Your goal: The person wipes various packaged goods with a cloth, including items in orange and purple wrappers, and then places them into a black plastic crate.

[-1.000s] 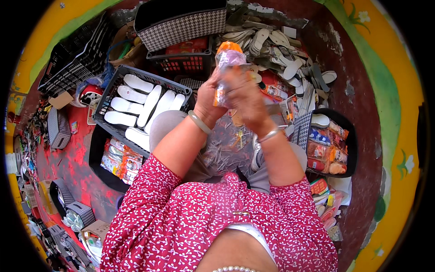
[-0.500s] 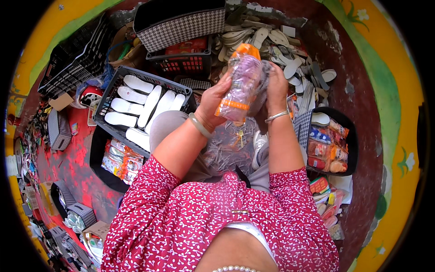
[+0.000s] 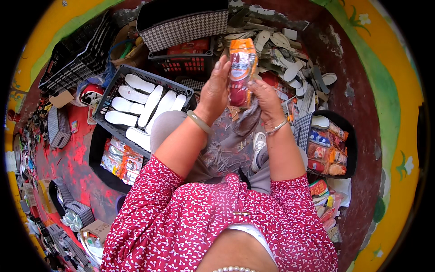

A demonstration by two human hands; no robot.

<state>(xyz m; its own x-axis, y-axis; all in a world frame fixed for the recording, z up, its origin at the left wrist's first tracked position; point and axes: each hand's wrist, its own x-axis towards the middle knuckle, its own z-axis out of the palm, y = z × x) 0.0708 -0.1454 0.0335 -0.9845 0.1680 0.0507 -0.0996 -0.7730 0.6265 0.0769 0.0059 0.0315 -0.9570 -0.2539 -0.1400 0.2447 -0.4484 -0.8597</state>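
Upright in front of me is a clear plastic packet (image 3: 242, 72) with orange ends and dark red contents; what kind of goods is inside I cannot make out. My right hand (image 3: 267, 100) grips its lower right side between thumb and fingers. A grey cloth (image 3: 244, 124) hangs beneath the packet from the same hand. My left hand (image 3: 214, 93) is open, its fingers stretched upward along the packet's left side. Left of my knee, a dark plastic crate (image 3: 122, 131) holds several white insoles (image 3: 127, 106).
A pile of loose insoles (image 3: 290, 54) lies at the back right. Bins of similar packets stand at the right (image 3: 324, 152) and left (image 3: 120, 163). Behind the crate is a houndstooth bin (image 3: 183, 29) on another crate (image 3: 181, 63). Scraps (image 3: 222, 158) litter the floor between my feet.
The packet has turned to show its printed face and stands more upright. My left fingers have straightened along it. My right hand has come lower, and the grey cloth now hangs below.
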